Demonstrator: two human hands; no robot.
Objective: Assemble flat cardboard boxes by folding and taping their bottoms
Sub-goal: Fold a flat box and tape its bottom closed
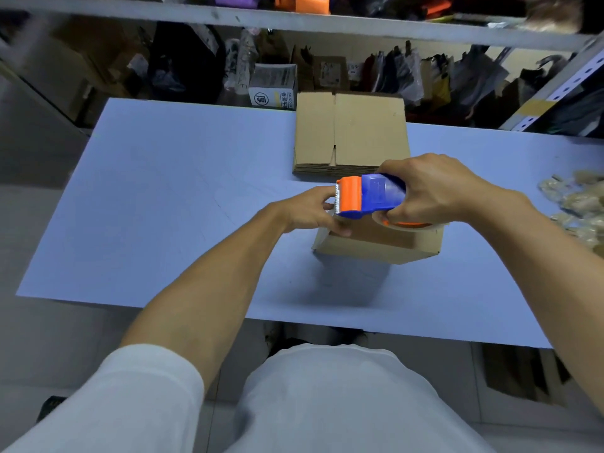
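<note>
A small folded cardboard box [376, 246] stands on the blue table [163, 191], its bottom turned up. My right hand [434, 188] grips a blue and orange tape dispenser [366, 196] with a clear tape roll, held just over the box. My left hand [310, 210] is at the box's left end, its fingers curled by the dispenser's toothed blade and its thumb against the box top; whether it pinches the tape end is hidden. Behind them lies a stack of flat cardboard boxes [351, 132].
Shelving [294, 24] crammed with bags and packages runs along the table's far side. A heap of crumpled clear tape or wrap [575, 204] lies at the table's right edge. More flat cardboard [519, 374] leans on the floor under the table's right corner.
</note>
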